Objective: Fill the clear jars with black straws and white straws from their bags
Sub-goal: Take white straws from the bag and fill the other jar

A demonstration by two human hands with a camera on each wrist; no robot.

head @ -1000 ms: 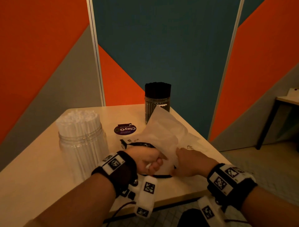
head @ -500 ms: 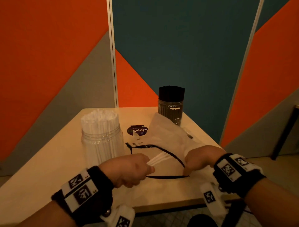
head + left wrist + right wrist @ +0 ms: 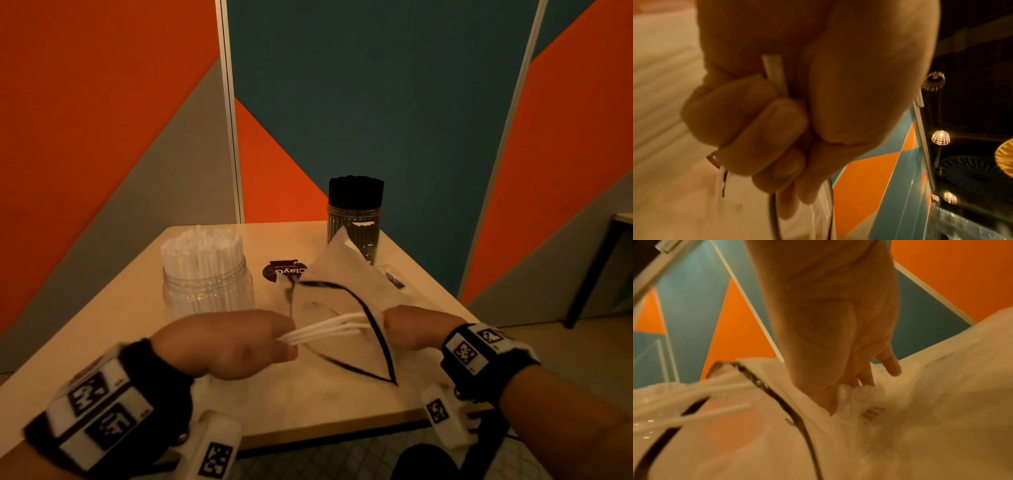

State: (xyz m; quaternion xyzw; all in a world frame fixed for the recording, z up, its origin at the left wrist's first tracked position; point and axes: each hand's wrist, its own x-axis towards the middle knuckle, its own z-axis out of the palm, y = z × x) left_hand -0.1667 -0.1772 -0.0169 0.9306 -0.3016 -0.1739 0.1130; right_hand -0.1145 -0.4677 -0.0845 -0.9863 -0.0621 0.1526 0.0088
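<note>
Your left hand (image 3: 233, 342) is curled into a fist, its grip clamped round a thin bundle of white straws (image 3: 329, 330). These are smooth matte tubes, and they slant from your knuckles into the open mouth of the bag (image 3: 342, 274). From the left wrist view your fingers (image 3: 748, 123) fold tightly over one flat, pale straw end (image 3: 774, 73) poking out between them.

That bag is a soft, crinkled, translucent white pouch lying on the tabletop (image 3: 85, 342). Its mouth is rimmed by a narrow black strip that loops in a wide teardrop. Your right hand (image 3: 411, 329) sits on the right side of it, and the right wrist view shows your thumb and fingertips (image 3: 865, 378) pinching a bunched fold of the film (image 3: 920, 418), so that grip is closed on the bag. The straws (image 3: 701, 386) cross the black rim there as blurred pale rods.

The clear, ribbed plastic jar (image 3: 209, 291) stands just left of the bag, packed with upright white straws whose ends make a rough, bristly dome above its neck. Towards the far edge of the tabletop stands the second jar (image 3: 354, 233), crammed with black straws that form a flat dark block on top; a raised corner of the bag overlaps its lower part.

A round dark sticker (image 3: 284, 272) with light lettering lies flat between the two jars. The tabletop is pale and smooth.
</note>
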